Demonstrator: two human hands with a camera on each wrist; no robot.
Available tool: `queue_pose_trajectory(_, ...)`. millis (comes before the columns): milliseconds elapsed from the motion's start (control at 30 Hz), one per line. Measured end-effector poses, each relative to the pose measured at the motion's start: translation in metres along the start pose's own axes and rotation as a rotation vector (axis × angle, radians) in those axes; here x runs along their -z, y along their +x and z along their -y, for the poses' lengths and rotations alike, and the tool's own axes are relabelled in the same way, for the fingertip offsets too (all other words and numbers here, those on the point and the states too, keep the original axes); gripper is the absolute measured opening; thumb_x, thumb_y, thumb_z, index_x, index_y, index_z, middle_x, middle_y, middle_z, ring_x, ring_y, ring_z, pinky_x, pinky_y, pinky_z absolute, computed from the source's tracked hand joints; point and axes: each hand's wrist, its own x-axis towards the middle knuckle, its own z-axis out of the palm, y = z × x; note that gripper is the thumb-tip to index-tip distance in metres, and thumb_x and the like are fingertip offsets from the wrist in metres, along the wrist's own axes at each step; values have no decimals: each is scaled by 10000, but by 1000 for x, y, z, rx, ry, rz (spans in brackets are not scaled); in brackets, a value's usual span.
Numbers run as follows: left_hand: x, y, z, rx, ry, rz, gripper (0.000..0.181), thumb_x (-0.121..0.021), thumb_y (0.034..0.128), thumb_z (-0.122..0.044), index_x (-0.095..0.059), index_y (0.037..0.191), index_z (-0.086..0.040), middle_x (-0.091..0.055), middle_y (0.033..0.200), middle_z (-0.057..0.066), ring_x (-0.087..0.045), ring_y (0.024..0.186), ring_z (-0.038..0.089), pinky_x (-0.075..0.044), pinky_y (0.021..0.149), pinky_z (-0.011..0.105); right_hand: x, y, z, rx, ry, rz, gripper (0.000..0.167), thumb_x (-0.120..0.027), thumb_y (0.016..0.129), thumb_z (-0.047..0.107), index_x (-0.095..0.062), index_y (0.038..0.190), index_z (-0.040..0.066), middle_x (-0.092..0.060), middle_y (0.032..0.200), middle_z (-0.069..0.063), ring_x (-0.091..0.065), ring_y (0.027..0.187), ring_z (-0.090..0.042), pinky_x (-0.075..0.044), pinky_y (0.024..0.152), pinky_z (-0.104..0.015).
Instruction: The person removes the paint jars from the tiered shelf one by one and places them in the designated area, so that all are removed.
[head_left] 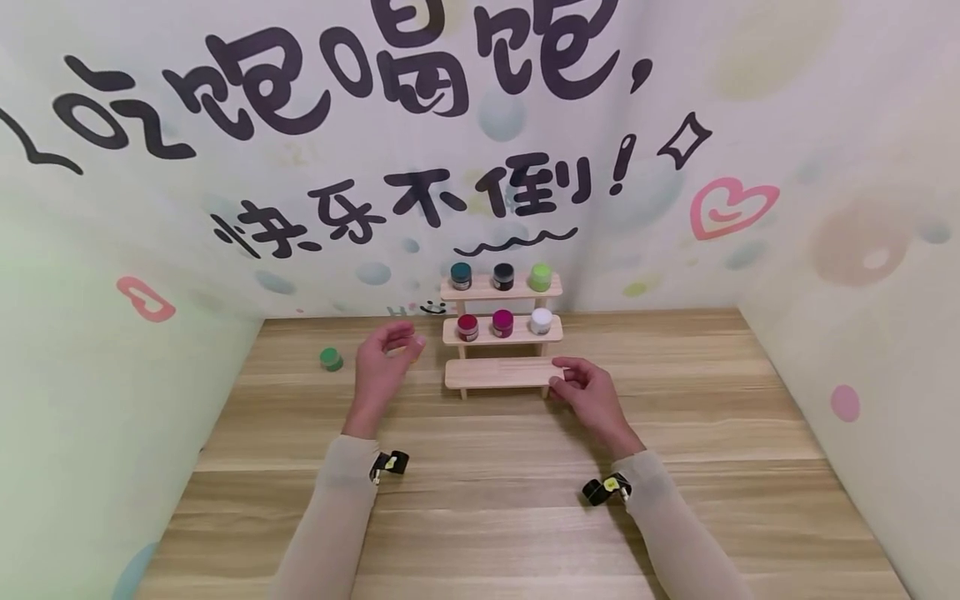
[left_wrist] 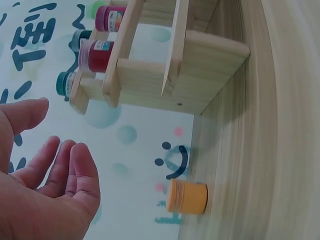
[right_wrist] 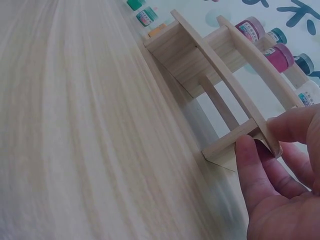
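A three-tier wooden display rack point(head_left: 495, 374) stands by the back wall, its lowest tier bare. My right hand point(head_left: 592, 400) pinches the right end of that tier, the thumb and fingers point(right_wrist: 252, 175) on either side of the board. Small paint jars sit on the upper tiers: teal, black and light green on top; red, magenta point(head_left: 502, 323) and white point(head_left: 541, 321) in the middle. Left of the rack, my left hand point(head_left: 381, 367) hovers with loosely bent fingers and holds nothing. An orange jar point(left_wrist: 188, 197) rests on the table near it, mostly hidden in the head view.
A green jar point(head_left: 331, 359) stands on the wooden table point(head_left: 480, 517) left of my left hand. Another jar with a greenish lid point(right_wrist: 147, 16) shows beside it in the right wrist view. Printed curtain walls enclose the table at the back and both sides.
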Motion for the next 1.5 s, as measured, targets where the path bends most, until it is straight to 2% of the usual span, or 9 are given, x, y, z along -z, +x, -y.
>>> queue_pose_trajectory(233, -16, 0, -3, -54, -39, 51, 412, -805, 947, -185, -684, 1316, -46, -685, 1327, 193, -664, 1174, 252, -567, 917, 173, 2, 0, 0, -5, -24, -12, 366, -748, 990, 96, -662, 1339, 23, -648, 1018, -103, -704, 875, -193, -656, 837, -320)
queue_pose_trajectory(500, -32, 0, -9, -69, -6, 90, 477, -823, 934, -223, -670, 1355, -56, -687, 1350, 161, -655, 1224, 316, -584, 1022, 429, 0, 0, -1, -7, -13, -1, 372, -749, 989, 93, -658, 1342, 20, -662, 1012, -101, -701, 851, -153, -656, 833, -311)
queue_pose_trajectory(667, -42, 2, -13, -88, 4, 91, 458, -833, 923, -222, -690, 1334, -79, -698, 1328, 155, -657, 1224, 368, -581, 1036, 493, 0, 0, 0, -3, -12, -7, 372, -751, 987, 94, -660, 1340, 21, -657, 1007, -97, -699, 851, -153, -656, 829, -309)
queue_pose_trajectory(767, -49, 4, -14, -86, 26, 88, 422, -847, 911, -234, -716, 1296, -122, -719, 1264, 128, -671, 1175, 330, -595, 1011, 473, 0, 0, 0, -4, -13, -11, 372, -750, 986, 87, -660, 1340, 17, -659, 1005, -95, -695, 849, -152, -655, 821, -301)
queue_pose_trajectory(900, -58, 6, -13, -78, 84, 69, 426, -865, 893, -267, -723, 1279, -155, -730, 1139, 70, -671, 1095, 255, -613, 946, 378, -1, 0, 0, 0, 2, -11, 366, -742, 983, 60, -657, 1335, 2, -660, 996, -90, -696, 839, -139, -655, 819, -297)
queue_pose_trajectory(1033, -63, 9, -13, -82, 128, 45, 464, -876, 881, -272, -722, 1301, -146, -724, 1072, 68, -652, 1023, 225, -570, 837, 286, -2, -1, 1, 8, 20, -8, 360, -732, 983, 36, -652, 1331, -10, -649, 986, -88, -698, 825, -127, -655, 818, -297)
queue_pose_trajectory(1200, -67, 11, -15, -87, 185, 42, 476, -880, 868, -262, -735, 1307, -152, -692, 997, 79, -612, 943, 209, -467, 755, 304, -2, -2, 3, 12, 11, -15, 363, -732, 985, 45, -649, 1334, -9, -650, 988, -87, -689, 819, -121, -653, 799, -279)
queue_pose_trajectory(1400, -67, 11, -16, -71, 216, 44, 455, -877, 878, -292, -744, 1289, -149, -697, 996, 52, -609, 938, 199, -469, 789, 322, -2, -3, 4, 7, 13, -12, 358, -727, 984, 35, -649, 1331, -10, -652, 981, -85, -688, 815, -124, -652, 795, -276)
queue_pose_trajectory(1500, -66, 10, -16, -68, 195, 41, 439, -873, 883, -301, -744, 1276, -156, -701, 1003, 52, -612, 943, 207, -473, 782, 335, -2, -3, 4, 8, 6, -12, 359, -727, 985, 38, -649, 1332, -9, -653, 976, -81, -688, 815, -124, -652, 791, -273)
